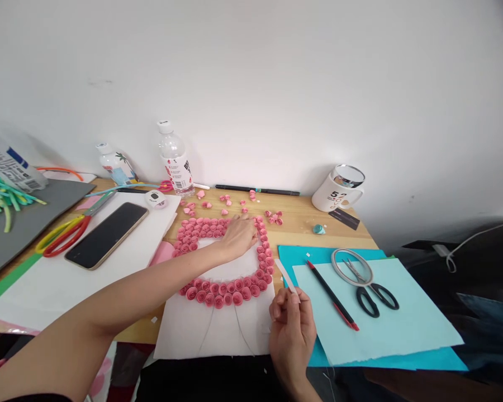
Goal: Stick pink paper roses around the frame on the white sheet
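Note:
On a white sheet [180, 329] with pencil lines, rows of pink paper roses [219, 288] form a rounded frame around a bare middle. My left hand [240, 234] reaches across it, fingers bent down and close together at the top row of roses. Its fingertips are hidden, so I cannot make out what they hold there. Low on the right, my right hand [292, 329] pinches a narrow white strip [284, 273] between thumb and fingers. The strip points up and to the left, beside the sheet's right edge.
Loose pink roses [225, 211] lie behind the frame. To the right are blue paper [287, 255], a black-and-red pen [331, 293], a tape roll [334, 267], scissors [377, 298] and a mug [333, 192]. A phone [108, 234], red-yellow scissors [67, 234] and a bottle [176, 162] stand left.

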Motion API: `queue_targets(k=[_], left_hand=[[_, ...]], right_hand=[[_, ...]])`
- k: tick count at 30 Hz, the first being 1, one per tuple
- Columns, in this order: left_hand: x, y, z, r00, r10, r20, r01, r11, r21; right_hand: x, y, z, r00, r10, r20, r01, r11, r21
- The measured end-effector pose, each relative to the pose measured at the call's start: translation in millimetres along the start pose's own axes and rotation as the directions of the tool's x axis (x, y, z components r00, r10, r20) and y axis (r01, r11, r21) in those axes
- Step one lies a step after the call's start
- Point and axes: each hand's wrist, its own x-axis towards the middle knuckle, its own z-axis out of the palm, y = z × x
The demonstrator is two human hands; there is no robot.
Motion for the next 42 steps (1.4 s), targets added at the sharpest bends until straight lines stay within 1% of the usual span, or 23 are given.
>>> queue_targets(k=[5,13,19,25,30,34,42], left_hand=[[0.3,8.0,-2.0,1.0,0.002,0.002,-0.002,1.0,0.022],[2.2,-0.2,-4.1,0.999,0.013,0.041,-0.014,0.999,0.039],[2.2,-0.3,-7.2,0.996,0.042,0.079,-0.047,0.997,0.067],[-1.7,-0.9,-4.2,0.991,0.127,0.047,-0.132,0.985,0.114],[-1.8,-4.7,-0.4,0.986,0.165,0.035,-0.168,0.971,0.17],[-2.6,-8.0,0.7,0.979,0.201,0.028,-0.203,0.967,0.151],[-4.2,-8.7,3.5,0.977,0.212,0.021,-0.213,0.97,0.118]], right_hand=[[-0.9,-0.7,0.9,1.0,-0.009,0.004,0.009,1.0,-0.016],[0.9,-1.4,1.0,1.0,-0.004,-0.015,0.004,1.0,0.013],[0.4,0.5,-0.4,1.0,0.015,-0.014,-0.015,0.999,0.03],[0.6,1.5,-0.7,1.0,0.021,-0.009,-0.02,0.998,0.055],[-0.4,1.4,-0.1,1.0,0.022,-0.022,-0.021,0.999,0.034],[-2.2,1.2,-0.2,0.999,0.02,-0.029,-0.02,1.0,0.019],[-11.6,3.7,-0.7,0.999,0.029,-0.043,-0.028,0.999,0.019]])
